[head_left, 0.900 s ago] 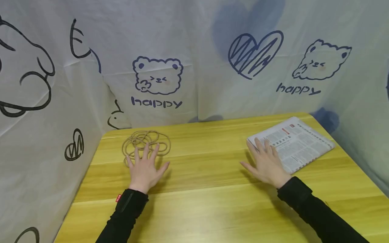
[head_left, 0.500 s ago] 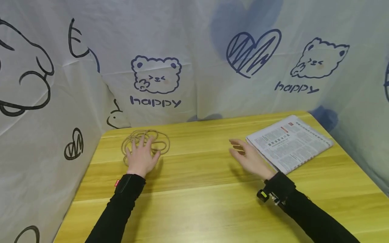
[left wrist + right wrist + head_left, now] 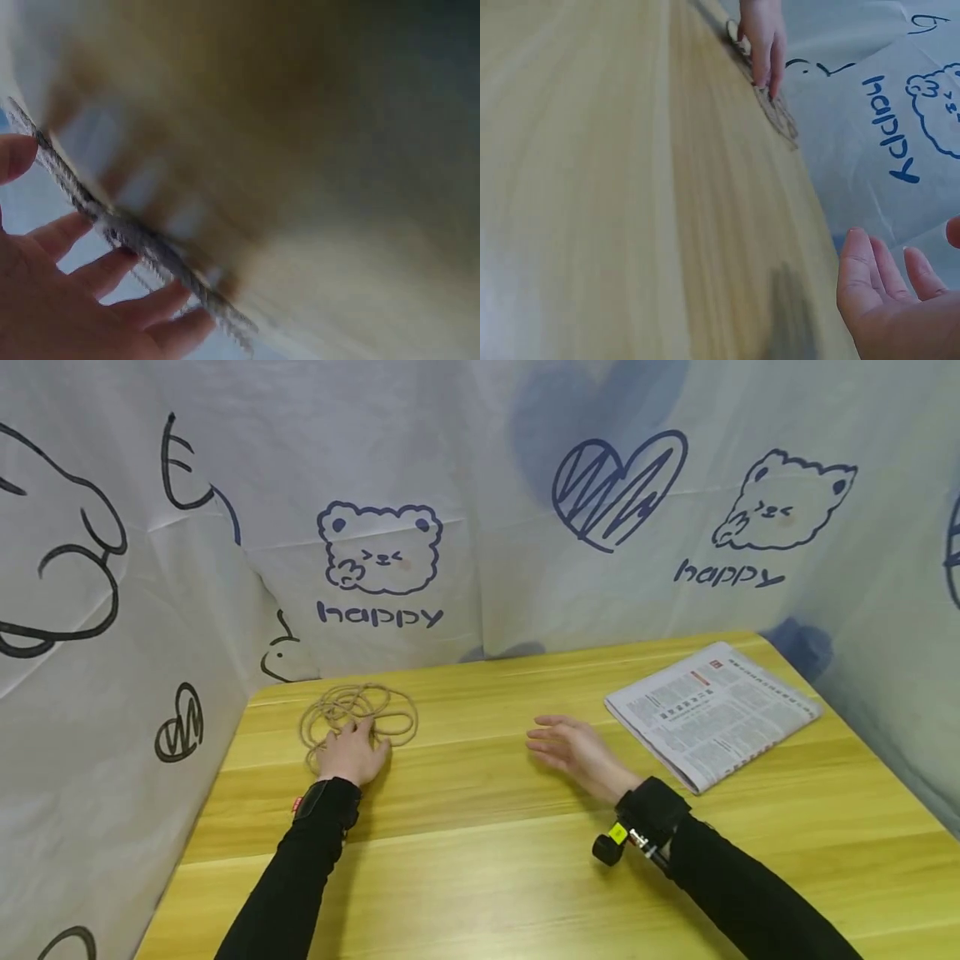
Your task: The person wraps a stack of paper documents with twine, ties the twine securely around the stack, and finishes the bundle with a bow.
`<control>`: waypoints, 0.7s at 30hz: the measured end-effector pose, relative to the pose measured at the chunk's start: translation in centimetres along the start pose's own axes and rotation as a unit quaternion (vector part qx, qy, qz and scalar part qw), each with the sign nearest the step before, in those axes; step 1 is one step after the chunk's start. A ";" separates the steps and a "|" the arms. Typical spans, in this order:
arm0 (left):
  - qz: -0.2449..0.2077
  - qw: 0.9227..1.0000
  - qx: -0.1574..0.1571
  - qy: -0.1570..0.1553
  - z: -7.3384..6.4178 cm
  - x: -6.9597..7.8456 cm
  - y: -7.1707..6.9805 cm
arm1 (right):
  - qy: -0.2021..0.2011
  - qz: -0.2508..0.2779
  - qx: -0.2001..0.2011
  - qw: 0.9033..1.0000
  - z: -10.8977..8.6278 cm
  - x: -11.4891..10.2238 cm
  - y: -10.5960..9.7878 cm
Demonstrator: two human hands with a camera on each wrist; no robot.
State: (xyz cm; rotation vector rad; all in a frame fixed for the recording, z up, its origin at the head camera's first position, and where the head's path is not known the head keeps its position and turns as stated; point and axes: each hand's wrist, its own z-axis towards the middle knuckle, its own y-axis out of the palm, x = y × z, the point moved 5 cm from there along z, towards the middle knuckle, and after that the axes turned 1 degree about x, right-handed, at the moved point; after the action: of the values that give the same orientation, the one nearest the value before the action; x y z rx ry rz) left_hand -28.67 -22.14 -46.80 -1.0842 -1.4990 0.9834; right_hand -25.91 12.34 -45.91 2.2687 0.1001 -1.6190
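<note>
A loose coil of tan rope (image 3: 366,697) lies at the table's far left. My left hand (image 3: 351,755) is over the near side of the coil, palm down. In the left wrist view its spread fingers (image 3: 109,271) reach the rope (image 3: 163,253) at their tips, without curling round it. Away to the right, my right hand (image 3: 579,755) hovers above the table with nothing in it, its fingers relaxed and pointing left. The right wrist view shows that hand (image 3: 896,296) with slightly bent, separated fingers. The far part of the coil stays uncovered.
A folded newspaper (image 3: 712,714) lies at the right rear of the yellow wood-grain table (image 3: 480,868). White cloth (image 3: 495,568) with printed drawings hangs behind and along both sides. A small camera (image 3: 609,847) is strapped at the right wrist.
My right hand has moved left off the newspaper and turned from palm down to sideways. My left hand has come down to the rope, its fingers less spread. Rope and newspaper lie unmoved.
</note>
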 end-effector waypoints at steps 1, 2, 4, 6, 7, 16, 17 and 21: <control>0.001 1.000 0.001 0.011 -0.2 0.4 0.3 | -0.001 -0.004 0.000 1.000 0.0 0.2 -0.1; 0.004 1.000 0.000 0.022 -0.4 0.9 0.5 | -0.003 -0.010 -0.002 1.000 -0.1 0.3 -0.2; 0.013 0.999 -0.006 0.047 -1.0 2.3 0.9 | -0.003 -0.020 -0.003 1.000 -0.1 0.6 -0.5; 0.017 0.997 -0.021 0.074 -1.8 4.1 1.3 | -0.003 -0.030 -0.004 1.000 -0.1 0.7 -0.6; 0.019 0.996 -0.029 0.088 -2.3 5.0 1.5 | -0.002 -0.036 -0.001 0.999 -0.1 0.8 -0.8; 0.007 0.973 -0.106 0.207 -7.0 12.9 3.2 | -0.040 -0.170 0.022 0.984 0.4 0.3 -1.4; 0.003 0.969 -0.113 0.219 -7.4 13.5 3.3 | -0.046 -0.187 0.019 0.981 0.4 0.2 -1.4; -0.029 0.967 -0.090 0.238 -7.9 15.1 2.8 | -0.086 -0.318 0.012 0.944 0.4 0.2 -1.3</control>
State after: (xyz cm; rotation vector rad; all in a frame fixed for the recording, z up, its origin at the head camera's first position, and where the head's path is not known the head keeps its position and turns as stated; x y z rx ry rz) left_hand -22.01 -6.44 -44.26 -1.2916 -1.2264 0.4996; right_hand -26.57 13.43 -46.52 2.2249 0.8471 -2.1185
